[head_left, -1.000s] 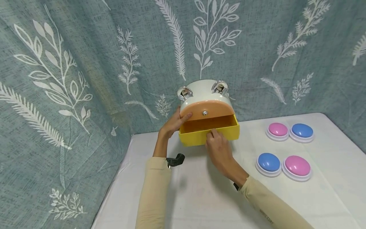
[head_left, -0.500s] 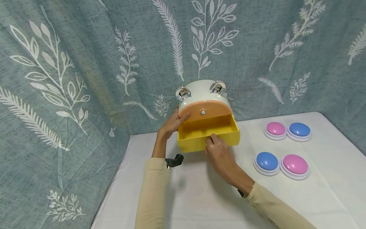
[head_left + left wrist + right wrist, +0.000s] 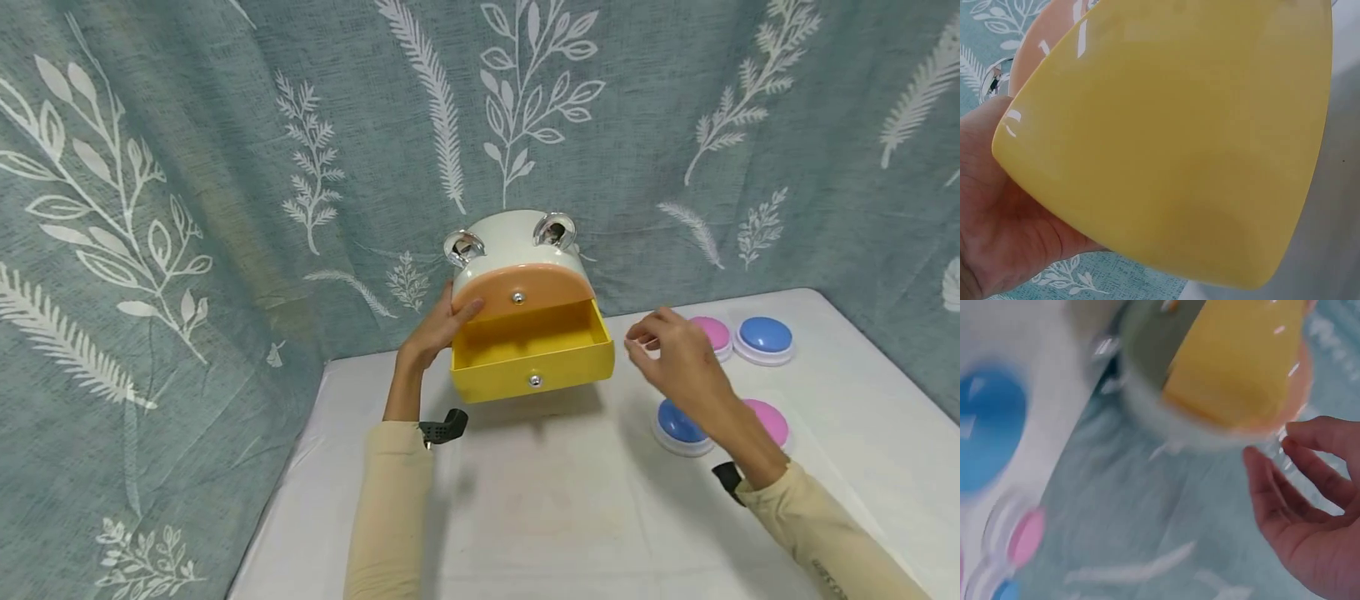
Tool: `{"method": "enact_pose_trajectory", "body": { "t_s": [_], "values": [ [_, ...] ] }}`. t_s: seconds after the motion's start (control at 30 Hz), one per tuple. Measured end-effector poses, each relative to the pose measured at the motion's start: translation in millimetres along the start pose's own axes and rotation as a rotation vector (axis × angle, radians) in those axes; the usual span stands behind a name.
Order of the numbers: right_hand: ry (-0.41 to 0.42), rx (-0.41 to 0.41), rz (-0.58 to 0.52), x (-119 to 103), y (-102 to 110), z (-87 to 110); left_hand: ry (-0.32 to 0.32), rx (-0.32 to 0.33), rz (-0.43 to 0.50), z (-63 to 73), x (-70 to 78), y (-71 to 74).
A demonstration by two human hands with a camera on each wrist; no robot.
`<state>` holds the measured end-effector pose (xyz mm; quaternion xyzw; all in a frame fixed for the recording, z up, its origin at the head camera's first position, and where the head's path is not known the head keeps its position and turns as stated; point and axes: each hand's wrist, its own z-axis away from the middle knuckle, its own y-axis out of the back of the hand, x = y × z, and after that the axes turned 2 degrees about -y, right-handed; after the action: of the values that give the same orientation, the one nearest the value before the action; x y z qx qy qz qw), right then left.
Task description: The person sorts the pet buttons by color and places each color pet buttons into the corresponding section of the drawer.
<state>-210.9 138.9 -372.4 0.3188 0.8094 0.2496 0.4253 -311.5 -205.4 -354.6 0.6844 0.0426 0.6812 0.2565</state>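
Observation:
A small frog-like drawer box (image 3: 510, 242) has a white domed body, two shiny ring-shaped eyes and an orange upper front with a silver knob. Its yellow drawer (image 3: 487, 382) is pulled out, showing a bare inside and a second knob (image 3: 535, 381). My left hand (image 3: 433, 329) grips the box's left side, thumb on the orange front. Yellow drawer wall (image 3: 1166, 144) fills most of the left wrist view. Right of the drawer, my right hand (image 3: 686, 362) hovers apart from it, holding nothing, fingers loosely bent; the right wrist view shows a gap between thumb and fingertips.
Pink and blue domed push buttons on white bases are at the right of the white table (image 3: 555, 517): a rear blue button (image 3: 765, 334), and a front blue one (image 3: 678, 423) partly behind my right hand. A teal leaf-patterned curtain (image 3: 360, 167) hangs behind and left.
The yellow drawer slid further out toward me under my right hand's pull. My right hand then let go of its knob and moved off to the right. My left hand keeps its grip.

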Motion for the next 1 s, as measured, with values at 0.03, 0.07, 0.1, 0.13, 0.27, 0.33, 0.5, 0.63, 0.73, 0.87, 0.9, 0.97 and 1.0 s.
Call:
{"method": "enact_pose_trajectory", "body": {
  "t_s": [0.03,0.07,0.1,0.13,0.27,0.33,0.5,0.63,0.73,0.87,0.9,0.97,1.0],
  "values": [
    [-0.03,-0.025,0.033,10.4,5.0,-4.1,0.003,0.001,-0.001,1.2,0.1,1.2],
    [-0.056,-0.054,0.067,21.9,9.0,-8.5,0.004,-0.001,0.0,2.0,-0.1,2.0],
    [-0.086,-0.093,0.1,33.5,12.6,-13.2,0.002,-0.003,0.0,2.6,-0.2,2.4],
    [-0.119,-0.146,0.132,45.1,15.7,-17.9,0.002,-0.004,0.001,3.2,-0.2,2.5],
    [-0.225,-0.377,0.184,88.1,22.0,-36.9,-0.007,-0.003,-0.005,3.8,-0.2,1.1],
    [-0.259,-0.474,0.208,103.9,22.6,-44.6,-0.015,0.001,-0.014,3.8,0.7,0.6],
    [-0.281,-0.622,0.263,128.4,18.0,-54.3,-0.028,0.014,-0.026,2.6,1.1,0.8],
    [-0.241,-0.698,0.301,140.3,10.8,-54.5,-0.024,0.016,-0.01,2.6,1.0,0.7],
    [-0.187,-0.697,0.315,145.8,6.3,-53.7,-0.021,0.01,-0.003,2.8,0.8,0.8],
    [-0.162,-0.663,0.323,149.2,5.4,-55.5,-0.025,0.016,-0.003,2.7,0.1,1.9],
    [-0.162,-0.656,0.327,149.8,6.0,-56.0,-0.026,0.016,-0.004,2.8,0.1,2.1],
    [-0.193,-0.657,0.332,150.7,7.4,-56.8,-0.027,0.014,-0.003,2.9,0.0,2.4],
    [-0.211,-0.66,0.333,150.7,8.3,-57.0,-0.026,0.013,-0.003,3.1,0.0,2.5]
  ]
}}
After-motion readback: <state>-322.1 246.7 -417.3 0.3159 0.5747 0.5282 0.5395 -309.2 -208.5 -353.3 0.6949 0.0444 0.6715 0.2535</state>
